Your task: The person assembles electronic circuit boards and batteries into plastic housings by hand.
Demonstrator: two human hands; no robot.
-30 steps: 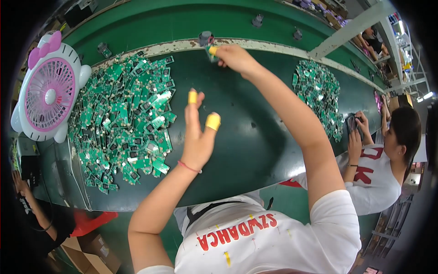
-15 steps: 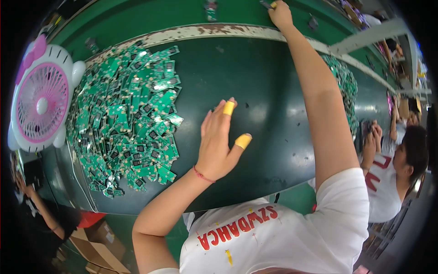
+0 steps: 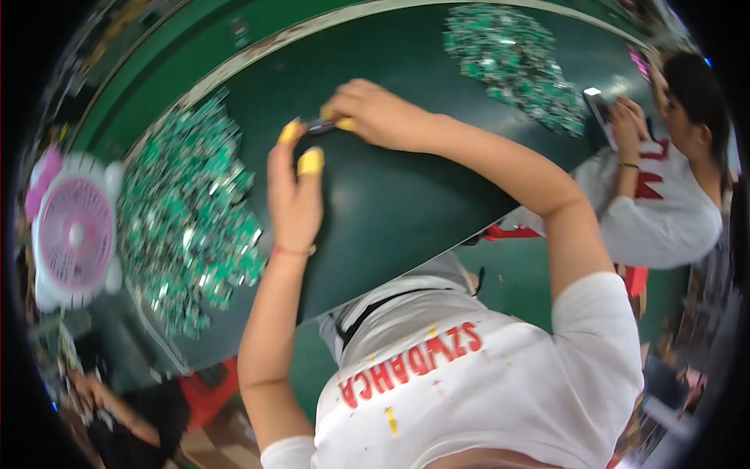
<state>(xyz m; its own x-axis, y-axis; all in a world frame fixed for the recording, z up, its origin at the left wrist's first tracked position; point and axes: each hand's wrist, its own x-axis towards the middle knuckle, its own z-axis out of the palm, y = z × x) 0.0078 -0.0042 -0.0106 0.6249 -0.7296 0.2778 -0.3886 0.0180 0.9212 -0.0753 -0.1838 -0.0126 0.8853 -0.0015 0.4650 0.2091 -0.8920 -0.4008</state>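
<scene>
My right hand (image 3: 381, 117), with yellow tape on a fingertip, pinches a small dark flat piece (image 3: 319, 125) above the dark green tabletop. Motion blur hides what kind of piece it is. Close by, my left hand (image 3: 294, 191) has its taped index finger and thumb apart around the near end of that piece. Whether the left fingertips touch it I cannot make out. To the left of this hand lies a wide heap of small green circuit boards (image 3: 183, 219), several layers deep.
A white and pink fan (image 3: 76, 234) stands at the left. Another heap of green boards (image 3: 508, 59) lies at the far right. A pale ledge (image 3: 273, 35) separates the table from a green belt (image 3: 168, 74). At the right a person (image 3: 648, 187) holds a phone-like device (image 3: 600, 113).
My right hand has come back from the belt over the table with the dark piece. My left hand has risen toward it. The whole view has turned and shifted.
</scene>
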